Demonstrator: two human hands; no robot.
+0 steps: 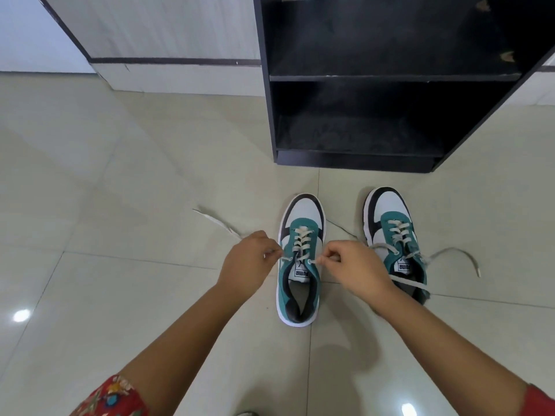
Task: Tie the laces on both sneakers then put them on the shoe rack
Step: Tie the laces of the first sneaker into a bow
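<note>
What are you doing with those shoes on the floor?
A person is starting to tie the left sneaker. The left hand and right hand each pinch one end of its lace close to the top eyelets; no knot shows yet. The right sneaker sits beside it with its laces loose on the floor. Both sneakers stand in front of the black shoe rack, whose visible shelves look bare.
</note>
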